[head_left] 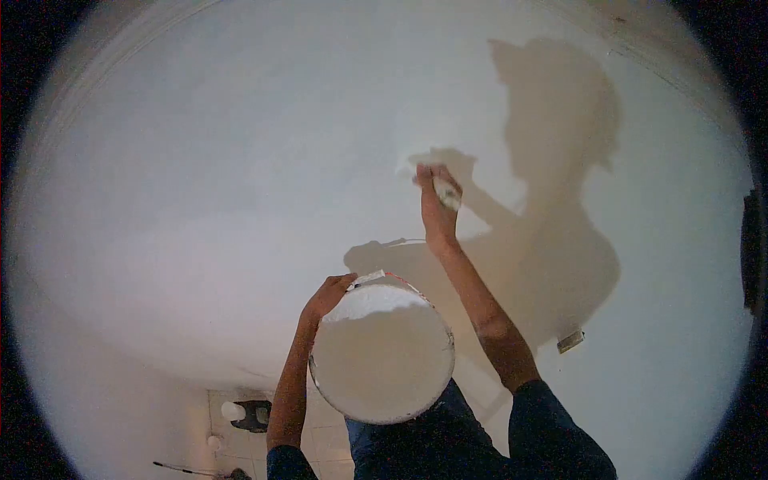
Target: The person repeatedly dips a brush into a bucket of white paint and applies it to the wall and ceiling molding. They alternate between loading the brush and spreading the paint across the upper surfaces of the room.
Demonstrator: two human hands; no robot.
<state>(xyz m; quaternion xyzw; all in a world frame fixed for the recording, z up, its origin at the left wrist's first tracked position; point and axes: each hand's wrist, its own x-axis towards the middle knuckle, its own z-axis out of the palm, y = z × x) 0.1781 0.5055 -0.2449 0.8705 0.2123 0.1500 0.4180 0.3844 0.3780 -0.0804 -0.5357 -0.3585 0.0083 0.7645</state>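
My right hand (436, 188) is raised to the white wall (280, 160), with its fingers closed round the pale, paint-smeared handle of a paintbrush (450, 197). The brush head is blurred and touches or nearly touches the wall. My left hand (324, 295) grips the upper left edge of a round bucket (453, 344), by the white grip (368, 278) of its wire handle. White paint (384, 344) fills much of the bucket, which is held in front of my body.
A small wall socket or switch box (570, 342) sits low on the right. Dark objects with a white round container (233, 411) stand on the tiled floor (328, 448) at lower left. A dark object (750, 252) is at the far right edge. My shadow falls across the wall.
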